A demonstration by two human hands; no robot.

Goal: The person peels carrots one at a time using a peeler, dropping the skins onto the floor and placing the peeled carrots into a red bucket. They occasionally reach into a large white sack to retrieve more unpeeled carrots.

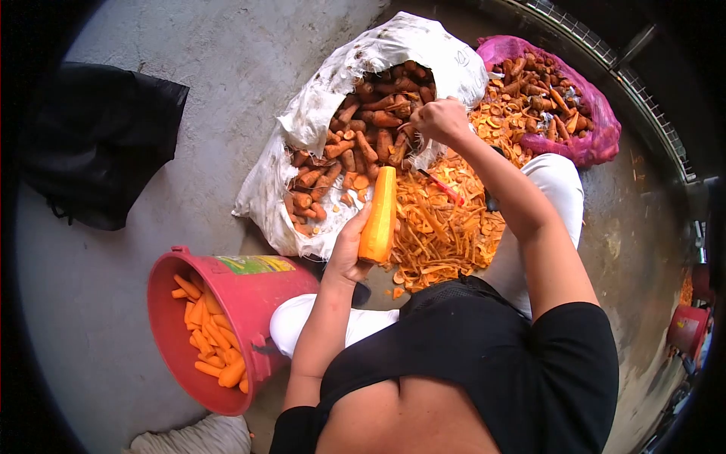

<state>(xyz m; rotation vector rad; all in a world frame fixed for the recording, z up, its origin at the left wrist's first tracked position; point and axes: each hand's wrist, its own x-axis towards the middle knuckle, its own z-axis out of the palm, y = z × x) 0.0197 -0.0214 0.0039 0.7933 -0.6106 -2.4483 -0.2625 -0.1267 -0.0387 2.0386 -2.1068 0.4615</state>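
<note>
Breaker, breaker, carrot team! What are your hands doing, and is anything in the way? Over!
Left hand gripping peeled carrot. Right hand curled over white sack, grip unclear. Peelings heaped nearby, not blocking the carrot. Over.

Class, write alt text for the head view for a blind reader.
Left hand holding a thick peeled orange carrot, right hand by a white woven sack of brownish unpeeled carrots; orange peelings and a red plastic bucket nearby.

Red bucket (266, 299), smooth plastic; white sack (299, 129), crinkled woven plastic.
</note>
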